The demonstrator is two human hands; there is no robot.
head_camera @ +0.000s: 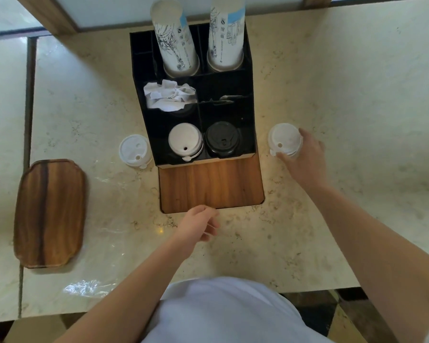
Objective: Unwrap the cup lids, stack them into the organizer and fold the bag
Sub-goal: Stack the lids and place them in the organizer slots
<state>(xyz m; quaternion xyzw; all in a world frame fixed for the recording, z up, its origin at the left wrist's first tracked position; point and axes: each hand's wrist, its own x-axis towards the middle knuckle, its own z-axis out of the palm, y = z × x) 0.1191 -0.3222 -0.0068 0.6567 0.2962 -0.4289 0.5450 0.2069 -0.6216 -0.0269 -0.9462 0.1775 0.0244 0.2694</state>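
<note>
A black organizer (248, 100) with a wooden front stands on the counter. Its front left slot holds white lids (185, 141), and the front right slot holds black lids (223, 140). My right hand (305, 157) grips a stack of white lids (284, 139) just right of the organizer. More white lids (134, 151) stand on the counter left of it. A clear plastic bag (114, 184) lies flat on the counter at the left, hard to make out. My left hand (198, 224) hovers below the wooden front with fingers loosely curled, holding nothing.
Two tall stacks of paper cups (176, 40) (226, 35) rise from the organizer's back slots. Crumpled white napkins (169, 95) fill a middle slot. A wooden tray (50, 214) lies at the left. The counter's front edge (307, 285) runs just before my body.
</note>
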